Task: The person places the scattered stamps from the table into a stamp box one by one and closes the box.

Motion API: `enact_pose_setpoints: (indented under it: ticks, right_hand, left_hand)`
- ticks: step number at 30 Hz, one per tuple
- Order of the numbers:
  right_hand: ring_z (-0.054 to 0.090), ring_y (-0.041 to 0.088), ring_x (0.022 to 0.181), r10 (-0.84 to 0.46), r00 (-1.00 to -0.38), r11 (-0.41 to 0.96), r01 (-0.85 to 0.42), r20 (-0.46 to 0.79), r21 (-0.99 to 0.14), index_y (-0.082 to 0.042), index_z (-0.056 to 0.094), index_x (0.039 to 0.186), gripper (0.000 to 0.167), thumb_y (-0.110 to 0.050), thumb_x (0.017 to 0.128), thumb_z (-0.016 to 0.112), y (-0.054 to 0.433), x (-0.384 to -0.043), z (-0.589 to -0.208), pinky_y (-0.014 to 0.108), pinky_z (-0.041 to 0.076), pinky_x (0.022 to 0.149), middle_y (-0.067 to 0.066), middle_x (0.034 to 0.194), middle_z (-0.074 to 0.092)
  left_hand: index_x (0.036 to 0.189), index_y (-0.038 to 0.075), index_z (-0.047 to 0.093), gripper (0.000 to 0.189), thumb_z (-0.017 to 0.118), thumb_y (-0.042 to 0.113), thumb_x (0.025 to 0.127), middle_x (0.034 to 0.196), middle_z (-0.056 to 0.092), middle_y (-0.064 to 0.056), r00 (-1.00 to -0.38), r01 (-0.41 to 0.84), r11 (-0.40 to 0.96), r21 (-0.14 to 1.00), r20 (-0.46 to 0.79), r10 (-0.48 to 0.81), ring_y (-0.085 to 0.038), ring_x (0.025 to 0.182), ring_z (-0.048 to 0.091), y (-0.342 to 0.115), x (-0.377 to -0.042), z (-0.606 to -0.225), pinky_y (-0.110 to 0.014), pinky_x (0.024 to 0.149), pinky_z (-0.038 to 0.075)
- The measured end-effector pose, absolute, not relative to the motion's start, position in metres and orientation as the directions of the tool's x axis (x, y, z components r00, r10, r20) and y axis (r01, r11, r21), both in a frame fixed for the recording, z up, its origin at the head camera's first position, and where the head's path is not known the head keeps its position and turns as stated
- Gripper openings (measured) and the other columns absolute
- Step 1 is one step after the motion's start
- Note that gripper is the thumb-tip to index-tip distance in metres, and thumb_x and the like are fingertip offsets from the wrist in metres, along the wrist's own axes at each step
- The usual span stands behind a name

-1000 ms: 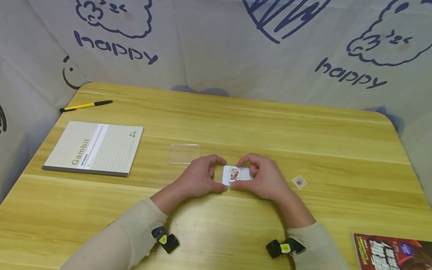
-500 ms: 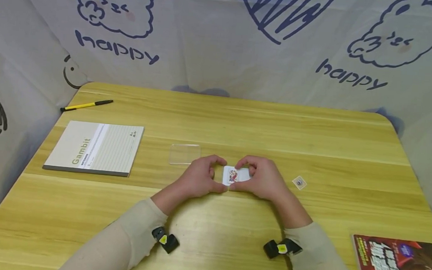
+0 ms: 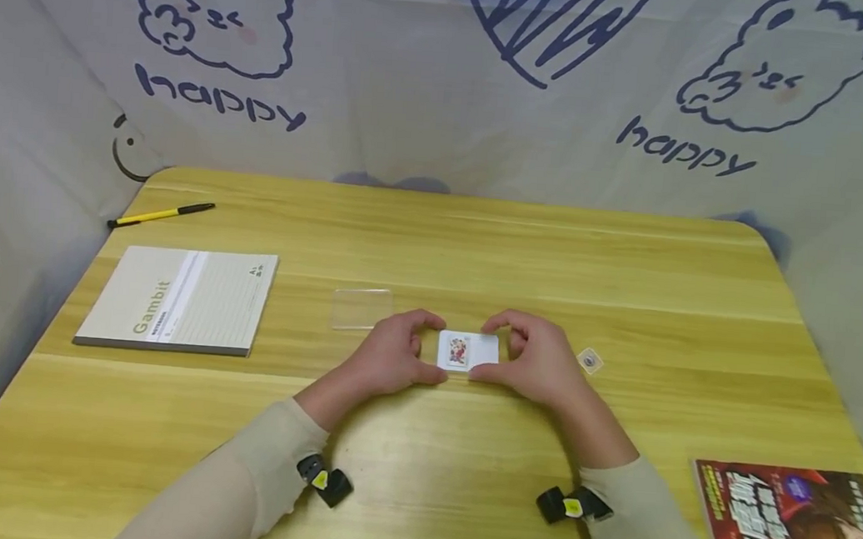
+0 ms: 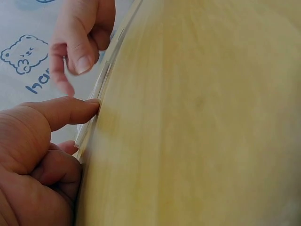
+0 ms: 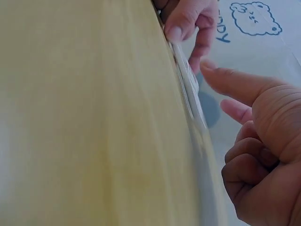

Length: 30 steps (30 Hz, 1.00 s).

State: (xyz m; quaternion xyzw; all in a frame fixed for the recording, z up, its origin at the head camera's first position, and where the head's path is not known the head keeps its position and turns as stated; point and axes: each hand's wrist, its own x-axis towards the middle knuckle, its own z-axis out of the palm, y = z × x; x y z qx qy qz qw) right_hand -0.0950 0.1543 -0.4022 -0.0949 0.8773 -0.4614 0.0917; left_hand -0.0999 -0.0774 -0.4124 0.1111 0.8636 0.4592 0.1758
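Observation:
A flat white rectangular card case (image 3: pixel 484 350) lies on the table, and a small sticker with a colourful picture (image 3: pixel 458 351) sits on its left half. My left hand (image 3: pixel 398 356) pinches the left end of the case, thumb at the near edge and index finger at the far edge. Around the right end is my right hand (image 3: pixel 536 362), thumb and index finger spread apart. In the right wrist view that thumb and finger stand off the case (image 5: pixel 188 89), holding nothing. Clear plastic shows along the edge of the case in this view.
Beyond my left hand lies a clear plastic lid (image 3: pixel 363 309). A small diamond-turned sticker (image 3: pixel 590 361) is just right of my right hand. A notebook (image 3: pixel 181 298) and a yellow pen (image 3: pixel 160 215) lie at the left, a magazine (image 3: pixel 789 524) at the near right.
My right hand has let go of the picture sticker and shifted slightly right. The sticker now lies flat on the left half of the case. My left hand keeps its grip; the view has shifted slightly.

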Motion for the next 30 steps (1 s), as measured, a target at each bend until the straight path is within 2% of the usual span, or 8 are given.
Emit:
enact_pose_setpoints:
  ticks: [2,11,20,30]
  right_hand:
    - [0.03,0.016,0.054,-0.227,-0.971,0.57,-0.075,-0.069,-0.818,-0.015,0.071,0.108,0.05,-0.023,0.065,0.097,0.161,-0.091,-0.4,0.03,0.03,0.054,-0.001,0.061,0.032]
    - [0.033,0.017,0.054,-0.087,-0.994,0.625,-0.001,-0.068,-0.78,-0.008,0.068,0.114,0.043,-0.021,0.078,0.088,0.202,-0.076,-0.396,0.031,0.033,0.054,0.0,0.063,0.034]
    - [0.04,0.02,0.058,0.039,-0.995,0.723,0.095,-0.096,-0.685,-0.006,0.066,0.115,0.039,-0.022,0.083,0.083,0.231,-0.066,-0.39,0.033,0.037,0.055,0.002,0.066,0.041]
    - [0.044,0.021,0.06,0.087,-0.987,0.785,0.151,-0.135,-0.601,-0.003,0.065,0.113,0.04,-0.026,0.084,0.08,0.25,-0.063,-0.392,0.035,0.035,0.057,0.005,0.072,0.048]
  left_hand:
    - [0.128,0.006,0.061,0.063,0.091,0.013,0.073,0.065,0.044,0.0,-0.915,0.029,0.552,0.833,-0.201,0.35,-0.013,0.055,0.039,-0.078,-0.099,-0.412,-0.029,0.052,0.033]
    - [0.129,0.004,0.061,0.064,0.09,0.011,0.073,0.063,0.043,0.001,-0.913,0.015,0.547,0.837,-0.211,0.35,-0.013,0.054,0.037,-0.078,-0.099,-0.413,-0.029,0.052,0.031]
    - [0.129,0.004,0.06,0.064,0.09,0.011,0.073,0.063,0.042,0.001,-0.91,0.017,0.539,0.842,-0.21,0.357,-0.012,0.054,0.037,-0.076,-0.099,-0.412,-0.028,0.052,0.031]
    - [0.129,0.004,0.061,0.064,0.09,0.01,0.073,0.062,0.041,0.001,-0.909,0.017,0.527,0.85,-0.207,0.362,-0.012,0.054,0.036,-0.077,-0.099,-0.413,-0.029,0.053,0.031]
